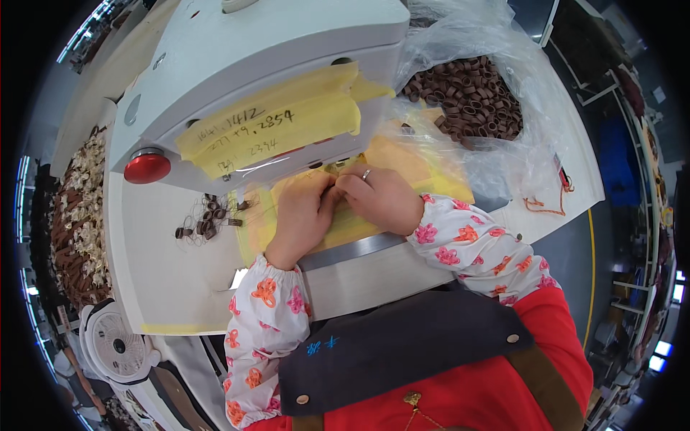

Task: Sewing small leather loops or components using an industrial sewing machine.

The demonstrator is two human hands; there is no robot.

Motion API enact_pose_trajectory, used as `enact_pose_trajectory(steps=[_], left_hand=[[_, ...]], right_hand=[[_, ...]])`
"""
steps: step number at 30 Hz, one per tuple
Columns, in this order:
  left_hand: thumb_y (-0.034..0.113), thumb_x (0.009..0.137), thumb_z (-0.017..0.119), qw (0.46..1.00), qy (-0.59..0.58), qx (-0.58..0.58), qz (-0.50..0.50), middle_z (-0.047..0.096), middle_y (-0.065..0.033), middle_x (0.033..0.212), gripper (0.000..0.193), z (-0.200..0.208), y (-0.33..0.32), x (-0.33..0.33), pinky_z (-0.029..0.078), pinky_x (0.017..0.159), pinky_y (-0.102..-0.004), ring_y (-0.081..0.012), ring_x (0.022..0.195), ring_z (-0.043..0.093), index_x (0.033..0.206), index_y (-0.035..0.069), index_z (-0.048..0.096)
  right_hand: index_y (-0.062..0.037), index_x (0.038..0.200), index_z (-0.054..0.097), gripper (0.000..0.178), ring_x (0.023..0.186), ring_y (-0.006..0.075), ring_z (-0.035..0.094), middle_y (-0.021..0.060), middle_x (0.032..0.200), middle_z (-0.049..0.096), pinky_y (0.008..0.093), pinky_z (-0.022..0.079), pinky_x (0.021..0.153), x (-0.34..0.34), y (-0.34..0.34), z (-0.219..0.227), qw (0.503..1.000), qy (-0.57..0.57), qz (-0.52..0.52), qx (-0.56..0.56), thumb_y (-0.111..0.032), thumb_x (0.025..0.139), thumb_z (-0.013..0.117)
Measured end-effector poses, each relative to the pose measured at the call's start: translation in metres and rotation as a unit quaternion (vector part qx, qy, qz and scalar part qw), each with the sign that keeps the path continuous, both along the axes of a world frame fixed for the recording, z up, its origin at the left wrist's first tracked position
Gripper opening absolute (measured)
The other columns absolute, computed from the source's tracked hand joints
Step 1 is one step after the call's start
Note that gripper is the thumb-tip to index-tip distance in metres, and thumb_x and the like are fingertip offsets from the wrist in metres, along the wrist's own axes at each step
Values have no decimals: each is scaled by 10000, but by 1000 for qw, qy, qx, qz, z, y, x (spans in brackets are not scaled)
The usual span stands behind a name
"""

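My left hand [300, 214] and my right hand [382, 199] meet fingertip to fingertip under the head of a white sewing machine [287, 36]. Both are closed in a pinch; whatever lies between the fingers is too small and covered to name. A ring sits on a right-hand finger. Beneath them, yellow sheeting [338, 233] covers the machine bed, with a bare metal strip [352, 250] at its near edge. Left of my left hand lies a small pile of brown loops [208, 219] with loose thread ends. The needle area is hidden behind the machine head and my fingers.
At the back right, a transparent plastic bag [535, 93] holds many brown loops [474, 97]. Yellow taped paper [269, 122] and a red knob [147, 167] are on the machine. A white fan [118, 345] stands lower left. An orange cord [544, 208] lies at the table's right.
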State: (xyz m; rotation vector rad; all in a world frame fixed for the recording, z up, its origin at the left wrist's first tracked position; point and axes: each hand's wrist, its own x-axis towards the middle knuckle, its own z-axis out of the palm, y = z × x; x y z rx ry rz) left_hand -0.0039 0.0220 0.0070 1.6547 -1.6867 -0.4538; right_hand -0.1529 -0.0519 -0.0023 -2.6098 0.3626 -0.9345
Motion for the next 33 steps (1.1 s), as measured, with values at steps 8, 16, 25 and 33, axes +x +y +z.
enact_pose_trajectory(steps=[8,16,25,33], left_hand=[[264,759,641,997,43,9,68,596,-104,617,218,4,-7,-4,437,539,-333,-246,559,579,793,49,644],[205,737,668,994,-6,11,106,628,-94,675,214,-8,-11,0,445,559,-272,-173,579,595,837,16,645],[266,733,641,987,14,34,155,621,-118,882,274,-18,-21,2,435,696,-392,-312,806,573,931,78,624],[270,756,620,990,11,13,139,624,-115,909,264,-20,-21,5,428,741,-386,-310,845,571,943,83,625]], right_hand=[[11,825,531,165,628,212,593,113,715,582,293,482,580,3,-9,9,937,-34,-34,347,18,679,605],[19,784,550,106,634,254,580,131,709,576,322,468,576,7,-18,5,951,-29,-77,297,-2,689,592],[18,711,564,40,637,321,559,156,672,568,375,442,573,9,-24,4,972,-68,-99,200,-14,711,588],[14,715,576,63,615,329,555,166,635,561,388,442,576,10,-30,3,979,-51,-101,171,-46,721,594]])
